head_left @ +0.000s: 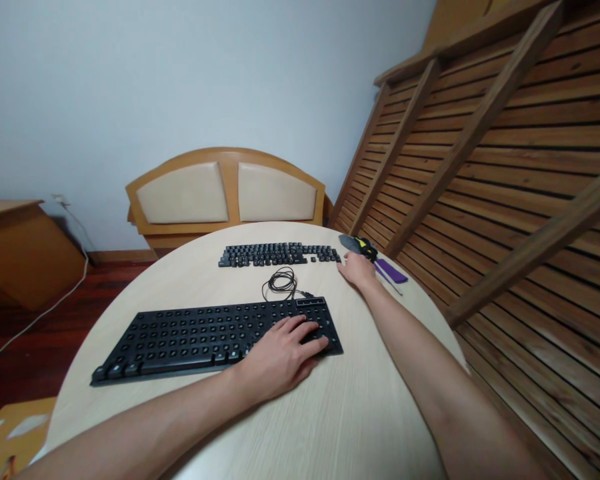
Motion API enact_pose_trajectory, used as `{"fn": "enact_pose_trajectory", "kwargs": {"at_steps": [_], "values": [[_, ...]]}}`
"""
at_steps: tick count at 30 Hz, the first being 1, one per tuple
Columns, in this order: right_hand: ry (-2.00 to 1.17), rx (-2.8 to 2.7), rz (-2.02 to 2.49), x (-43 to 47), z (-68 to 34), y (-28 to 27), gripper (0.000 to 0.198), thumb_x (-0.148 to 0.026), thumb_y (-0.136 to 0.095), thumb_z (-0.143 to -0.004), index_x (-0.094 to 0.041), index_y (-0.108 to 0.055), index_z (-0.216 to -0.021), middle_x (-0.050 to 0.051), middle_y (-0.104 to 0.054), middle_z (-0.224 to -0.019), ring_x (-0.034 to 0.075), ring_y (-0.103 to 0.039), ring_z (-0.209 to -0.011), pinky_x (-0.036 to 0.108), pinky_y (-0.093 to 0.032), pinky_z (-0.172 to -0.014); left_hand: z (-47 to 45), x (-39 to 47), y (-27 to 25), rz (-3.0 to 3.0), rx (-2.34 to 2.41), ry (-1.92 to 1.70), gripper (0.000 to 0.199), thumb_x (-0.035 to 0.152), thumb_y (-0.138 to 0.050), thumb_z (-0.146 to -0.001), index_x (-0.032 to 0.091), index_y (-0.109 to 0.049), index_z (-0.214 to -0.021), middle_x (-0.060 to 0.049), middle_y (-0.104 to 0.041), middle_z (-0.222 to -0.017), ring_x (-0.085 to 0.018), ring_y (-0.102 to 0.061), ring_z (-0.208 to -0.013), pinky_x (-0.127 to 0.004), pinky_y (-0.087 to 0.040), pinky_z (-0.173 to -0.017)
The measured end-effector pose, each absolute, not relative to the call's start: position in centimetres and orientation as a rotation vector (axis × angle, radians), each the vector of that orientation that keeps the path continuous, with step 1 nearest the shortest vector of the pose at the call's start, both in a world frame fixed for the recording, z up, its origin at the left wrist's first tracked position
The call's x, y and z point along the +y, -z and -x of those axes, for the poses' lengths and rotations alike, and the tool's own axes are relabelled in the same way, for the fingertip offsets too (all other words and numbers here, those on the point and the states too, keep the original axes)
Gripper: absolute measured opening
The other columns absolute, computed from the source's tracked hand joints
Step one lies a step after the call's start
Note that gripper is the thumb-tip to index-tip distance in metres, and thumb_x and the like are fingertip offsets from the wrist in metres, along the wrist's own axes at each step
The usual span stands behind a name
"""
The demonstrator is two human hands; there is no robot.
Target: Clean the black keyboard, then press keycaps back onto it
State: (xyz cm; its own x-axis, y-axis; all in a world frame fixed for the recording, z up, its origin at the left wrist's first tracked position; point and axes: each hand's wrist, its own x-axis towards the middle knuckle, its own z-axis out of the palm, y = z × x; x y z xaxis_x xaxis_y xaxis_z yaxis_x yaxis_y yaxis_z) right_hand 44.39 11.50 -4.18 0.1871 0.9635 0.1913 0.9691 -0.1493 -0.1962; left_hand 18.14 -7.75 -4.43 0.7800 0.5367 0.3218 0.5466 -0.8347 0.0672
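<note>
A black keyboard [190, 337] with most of its keycaps off lies across the pale round table [330, 427]; a few caps remain along its bottom row. My left hand [283, 353] rests over its right end, fingers spread and lying on the key area. Beyond it, loose black keycaps [260, 253] stand in rows shaped like a keyboard layout. At the right end of those rows is my right hand [359, 270], thumb and index finger close together at a keycap [338, 259]. The fingertips are small here, so the exact contact is hard to see.
A coiled black cable [281, 281] lies behind the keyboard. Near the right edge are a grey, black and yellow item [363, 247] and a purple-handled tool [391, 271]. A wooden slatted frame [480, 180] leans along the right; a padded headboard [230, 190] stands behind.
</note>
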Motion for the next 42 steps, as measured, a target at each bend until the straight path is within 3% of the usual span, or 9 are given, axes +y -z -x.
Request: {"fn": "enact_pose_trajectory", "kwargs": {"at_steps": [6, 15, 22, 25, 31, 37, 42], "values": [[0.068, -1.775, 2.215, 12.6, -43.5, 4.5, 0.048, -0.044, -0.059, -0.088, -0.012, -0.066, -0.123, 0.021, -0.071, -0.115, 0.033, -0.066, -0.109, 0.038, -0.051, -0.084, -18.2, -7.9, 4.3, 2.943, -0.923, 0.505, 0.036, 0.033, -0.053, -0.099, 0.026, -0.053, -0.135, -0.008, -0.055, -0.14, -0.032, -0.049, -0.131, -0.051, -0.046, -0.106], [0.018, -1.717, 2.243, 12.8, -43.5, 4.4, 0.035, -0.034, -0.06, -0.087, -0.014, -0.075, -0.111, 0.023, -0.072, -0.112, 0.033, -0.068, -0.106, 0.039, -0.051, -0.085, -18.1, -7.9, 4.3, 2.943, -0.912, 0.498, 0.037, 0.034, -0.053, -0.099, 0.026, -0.052, -0.136, -0.009, -0.054, -0.14, -0.032, -0.048, -0.131, -0.051, -0.045, -0.106], [-0.109, -1.721, 2.158, 10.1, -44.2, 3.3, 0.041, -0.033, -0.062, -0.084, -0.017, -0.072, -0.12, 0.018, -0.071, -0.118, 0.031, -0.064, -0.112, 0.036, -0.047, -0.09, -18.2, -8.0, 4.1, 2.944, -0.91, 0.473, 0.039, 0.032, -0.053, -0.098, 0.028, -0.051, -0.137, -0.007, -0.053, -0.142, -0.032, -0.048, -0.131, -0.05, -0.044, -0.107], [-0.242, -1.78, 2.053, 8.3, -44.2, 2.6, 0.039, -0.032, -0.062, -0.083, -0.018, -0.073, -0.118, 0.014, -0.074, -0.11, 0.029, -0.066, -0.105, 0.034, -0.048, -0.086, -18.2, -8.0, 4.1, 2.94, -0.901, 0.468, 0.041, 0.031, -0.055, -0.097, 0.027, -0.051, -0.137, -0.008, -0.054, -0.141, -0.032, -0.048, -0.132, -0.05, -0.044, -0.108], [-0.668, -1.888, 1.77, 3.4, -44.0, 1.8, 0.03, -0.032, -0.06, -0.087, -0.014, -0.073, -0.108, 0.008, -0.073, -0.082, 0.017, -0.065, -0.07, 0.025, -0.046, -0.062, -18.2, -7.9, 4.2, 2.933, -0.895, 0.456, 0.04, 0.029, -0.056, -0.096, 0.026, -0.052, -0.136, -0.009, -0.055, -0.141, -0.032, -0.048, -0.131, -0.051, -0.045, -0.106], [-1.332, -1.862, 1.43, -0.8, -44.0, 1.2, 0.043, -0.048, -0.073, -0.08, -0.014, -0.068, -0.106, 0.008, -0.07, -0.083, 0.016, -0.062, -0.069, 0.024, -0.038, -0.054, -18.2, -7.8, 4.5, 2.907, -0.89, 0.473, 0.036, 0.03, -0.051, -0.1, 0.026, -0.052, -0.136, -0.009, -0.056, -0.139, -0.032, -0.05, -0.13, -0.052, -0.047, -0.104], [-1.381, -1.934, 1.357, -0.9, -43.9, 1.5, 0.045, -0.052, -0.074, -0.078, -0.012, -0.066, -0.096, 0.004, -0.067, -0.071, 0.015, -0.059, -0.065, 0.026, -0.038, -0.057, -18.2, -7.8, 4.9, 2.897, -0.871, 0.477, 0.035, 0.03, -0.049, -0.102, 0.023, -0.052, -0.136, -0.01, -0.056, -0.141, -0.032, -0.049, -0.132, -0.053, -0.046, -0.105]]}}
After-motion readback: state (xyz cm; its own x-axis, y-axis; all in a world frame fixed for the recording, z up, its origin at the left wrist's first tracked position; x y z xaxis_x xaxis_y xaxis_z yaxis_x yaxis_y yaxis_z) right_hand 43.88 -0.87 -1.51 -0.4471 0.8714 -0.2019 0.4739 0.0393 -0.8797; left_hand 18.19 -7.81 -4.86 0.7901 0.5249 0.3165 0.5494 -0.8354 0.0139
